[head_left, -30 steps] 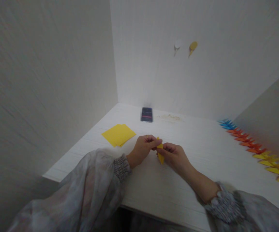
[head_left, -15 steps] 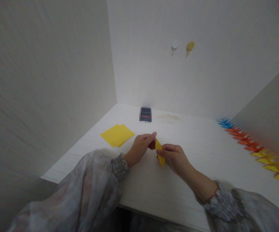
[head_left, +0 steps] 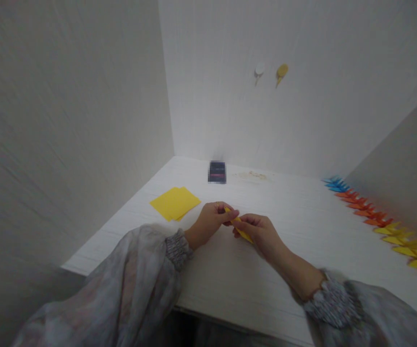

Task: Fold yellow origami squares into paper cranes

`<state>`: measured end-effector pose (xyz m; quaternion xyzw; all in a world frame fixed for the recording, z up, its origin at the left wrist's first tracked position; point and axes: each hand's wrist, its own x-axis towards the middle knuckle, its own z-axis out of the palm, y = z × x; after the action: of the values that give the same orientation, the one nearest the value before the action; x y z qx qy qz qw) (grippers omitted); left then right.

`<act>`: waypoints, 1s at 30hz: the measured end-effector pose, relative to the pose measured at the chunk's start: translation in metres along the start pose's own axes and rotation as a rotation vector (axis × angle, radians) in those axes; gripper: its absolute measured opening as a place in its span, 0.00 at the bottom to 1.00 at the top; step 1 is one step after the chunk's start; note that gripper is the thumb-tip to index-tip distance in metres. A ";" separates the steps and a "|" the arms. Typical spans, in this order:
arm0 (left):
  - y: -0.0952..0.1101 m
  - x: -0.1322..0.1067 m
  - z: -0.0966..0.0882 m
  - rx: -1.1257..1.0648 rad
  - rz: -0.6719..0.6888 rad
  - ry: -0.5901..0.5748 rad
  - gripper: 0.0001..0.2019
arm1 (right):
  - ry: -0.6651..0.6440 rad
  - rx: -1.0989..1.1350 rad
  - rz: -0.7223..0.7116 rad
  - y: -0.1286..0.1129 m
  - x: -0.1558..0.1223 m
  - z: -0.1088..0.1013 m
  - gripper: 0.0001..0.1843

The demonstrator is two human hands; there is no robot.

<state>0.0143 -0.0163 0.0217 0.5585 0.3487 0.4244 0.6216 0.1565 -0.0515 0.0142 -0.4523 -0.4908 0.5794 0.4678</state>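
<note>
Both my hands meet over the middle of the white table point(head_left: 230, 270). My left hand point(head_left: 211, 222), with a ring on one finger, pinches the upper end of a narrow folded piece of yellow paper point(head_left: 242, 231). My right hand point(head_left: 261, 233) is closed on its lower part from the right. The folded paper lies tilted, almost flat between the fingers, just above the table. Loose patterned sleeves cover both forearms.
A small stack of flat yellow paper squares point(head_left: 175, 203) lies to the left. A dark phone point(head_left: 217, 172) stands at the back against the wall. A row of folded paper pieces point(head_left: 385, 224), blue, orange and yellow, runs along the right wall. Two hooks point(head_left: 270, 73) hang on the back wall.
The folded yellow paper stood more upright between my hands before; now it is turned lower and flatter. My left fingers have closed on its end again.
</note>
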 end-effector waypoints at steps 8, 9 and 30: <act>-0.004 0.001 0.001 -0.155 -0.030 -0.007 0.15 | 0.189 -0.501 -0.356 -0.005 -0.005 -0.002 0.10; -0.003 0.001 0.002 -0.160 -0.058 -0.007 0.16 | 0.206 -0.610 -0.416 -0.005 -0.006 -0.003 0.09; -0.005 0.001 0.003 0.003 -0.179 -0.065 0.12 | 0.061 -1.747 -1.216 -0.008 -0.002 -0.008 0.11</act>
<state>0.0180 -0.0167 0.0170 0.5394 0.3778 0.3483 0.6671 0.1650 -0.0515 0.0210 -0.3242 -0.8679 -0.3162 0.2038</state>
